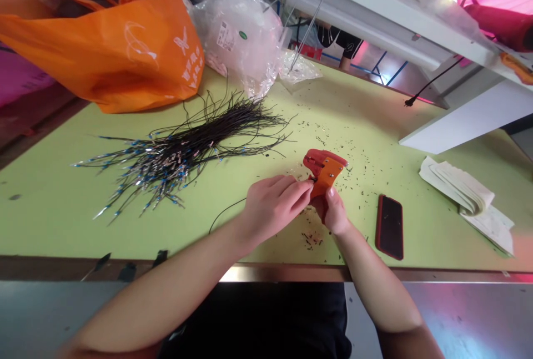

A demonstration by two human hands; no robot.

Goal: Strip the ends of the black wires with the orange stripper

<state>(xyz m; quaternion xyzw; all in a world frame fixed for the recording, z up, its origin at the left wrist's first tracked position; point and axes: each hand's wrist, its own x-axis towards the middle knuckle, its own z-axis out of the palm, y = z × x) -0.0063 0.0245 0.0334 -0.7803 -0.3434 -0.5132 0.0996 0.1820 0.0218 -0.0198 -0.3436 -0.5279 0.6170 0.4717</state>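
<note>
My right hand (pixel 333 212) is wrapped round the handle of an orange and red wire-stripping tool (pixel 327 170) over the middle of the green table. My left hand (pixel 277 201) pinches a thin black wire (pixel 227 209) close to the tool's side; the wire trails out behind the hand to the left, and its end at the tool is hidden by my fingers. To the left lies a large bundle of black wires (pixel 200 137), many with bare silvery ends and small blue parts.
An orange bag (pixel 125 54) stands at the back left beside clear plastic bags (pixel 245 37). A phone (pixel 390 227) and folded papers (pixel 466 198) lie at the right. Small black scraps (pixel 312 239) dot the table (pixel 62 209). A white shelf (pixel 470 109) rises at the back right.
</note>
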